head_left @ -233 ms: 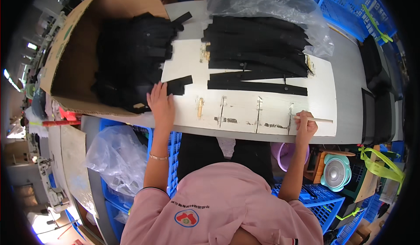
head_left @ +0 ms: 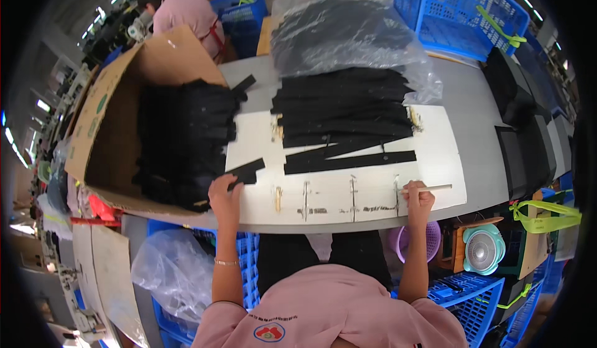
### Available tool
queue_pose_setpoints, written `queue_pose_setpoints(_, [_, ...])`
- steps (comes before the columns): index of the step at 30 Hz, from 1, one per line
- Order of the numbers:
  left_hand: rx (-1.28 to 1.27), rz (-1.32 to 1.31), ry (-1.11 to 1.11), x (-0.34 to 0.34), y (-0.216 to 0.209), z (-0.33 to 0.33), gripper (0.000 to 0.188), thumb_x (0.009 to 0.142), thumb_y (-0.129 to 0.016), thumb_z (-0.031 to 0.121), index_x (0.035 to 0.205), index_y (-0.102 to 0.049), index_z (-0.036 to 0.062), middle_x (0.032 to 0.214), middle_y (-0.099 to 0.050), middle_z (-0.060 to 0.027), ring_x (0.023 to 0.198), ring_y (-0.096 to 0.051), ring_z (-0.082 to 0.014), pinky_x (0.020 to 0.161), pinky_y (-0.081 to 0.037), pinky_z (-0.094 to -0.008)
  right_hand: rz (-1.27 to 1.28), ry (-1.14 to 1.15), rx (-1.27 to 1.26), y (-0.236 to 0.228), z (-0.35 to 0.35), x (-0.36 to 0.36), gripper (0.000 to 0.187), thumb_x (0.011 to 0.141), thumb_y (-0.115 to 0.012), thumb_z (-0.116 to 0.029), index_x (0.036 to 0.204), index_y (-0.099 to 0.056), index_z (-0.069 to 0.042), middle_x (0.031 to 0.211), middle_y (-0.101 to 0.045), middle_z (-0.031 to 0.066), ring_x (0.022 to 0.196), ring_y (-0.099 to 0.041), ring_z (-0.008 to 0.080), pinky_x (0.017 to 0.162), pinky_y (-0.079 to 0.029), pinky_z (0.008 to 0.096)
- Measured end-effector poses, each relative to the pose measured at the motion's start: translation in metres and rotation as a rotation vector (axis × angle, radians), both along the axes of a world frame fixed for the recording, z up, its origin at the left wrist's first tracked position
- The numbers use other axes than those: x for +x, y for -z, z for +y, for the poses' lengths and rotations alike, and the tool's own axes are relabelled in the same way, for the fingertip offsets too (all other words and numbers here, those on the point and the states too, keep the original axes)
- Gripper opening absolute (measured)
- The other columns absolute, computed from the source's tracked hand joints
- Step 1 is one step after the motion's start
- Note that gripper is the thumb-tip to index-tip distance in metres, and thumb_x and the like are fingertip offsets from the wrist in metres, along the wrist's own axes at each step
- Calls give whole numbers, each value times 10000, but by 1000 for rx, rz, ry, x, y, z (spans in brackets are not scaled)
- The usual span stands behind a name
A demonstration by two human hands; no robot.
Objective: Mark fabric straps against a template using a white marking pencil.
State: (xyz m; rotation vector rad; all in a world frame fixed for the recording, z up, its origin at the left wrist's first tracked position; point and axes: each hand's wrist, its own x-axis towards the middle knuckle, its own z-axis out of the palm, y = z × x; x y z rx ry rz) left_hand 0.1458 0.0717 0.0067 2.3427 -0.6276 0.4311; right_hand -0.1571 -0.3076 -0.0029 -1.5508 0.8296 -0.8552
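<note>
Lying near front edge of tabletop: black strip, long axis slanting away rightward from nearer left hand | left fingers bent, grip cannot be told | white stick pinched by right hand

On the desk: at left, a carton with a heap of strips partly inside; right of it, a board. On the board, a stack of strips, with 2 strips before it. Behind the stack, a plastic bag; right of the bag, a crate. Below the desk's front edge, a bin left of a fan.
</note>
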Motion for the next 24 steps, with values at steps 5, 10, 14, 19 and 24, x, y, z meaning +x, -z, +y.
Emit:
queue_pose_setpoints(5, [-57, -68, 65, -30, -16, -43, 231, 824, -814, 122, 1028, -725, 62, 1105, -746, -98, 1124, -676, -290, 1108, -424, -480, -77, -8, -82, 15, -1, 2, 242, 1030, -632, -139, 865, -723, 13, 736, -663, 12, 621, -539, 44, 581, -425, 216])
queue_pose_setpoints(10, [-97, 40, 512, -102, -13, -129, 258, 848, -801, 176, 1056, -700, 61, 1129, -723, -99, 1151, -656, -309, 1104, -413, -529, -49, -12, -240, -8, 11, 11, 148, 998, -645, -91, 1078, -739, -8, 755, -703, 48, 632, -590, 110, 612, -474, 272])
queue_pose_setpoints(14, [-46, 77, 672, -149, 11, -178, 310, 887, -766, 179, 1163, -697, 54, 1275, -680, -119, 1288, -586, -332, 1154, -378, -518, 186, -37, -884, -15, 52, 27, 398, 895, -713, -39, 1285, -690, -113, 919, -773, 59, 739, -667, 259, 708, -528, 388])
queue_pose_setpoints(19, [49, 66, 716, -164, 16, -177, 401, 945, -699, 182, 1316, -649, 39, 1439, -588, -143, 1421, -466, -352, 1203, -302, -539, 349, -236, -1029, -1, 91, 10, 450, 882, -753, -146, 1309, -635, -68, 1260, -714, 106, 1210, -648, 274, 1090, -400, 500])
queue_pose_setpoints(24, [150, -7, 706, -170, 12, -159, 464, 991, -652, 220, 1419, -590, 51, 1496, -549, -114, 1448, -428, -364, 1209, -274, -561, 463, -263, -938, -4, 60, -20, 479, 891, -743, -157, 1340, -602, -64, 1385, -663, 108, 1388, -549, 290, 1233, -178, 614])
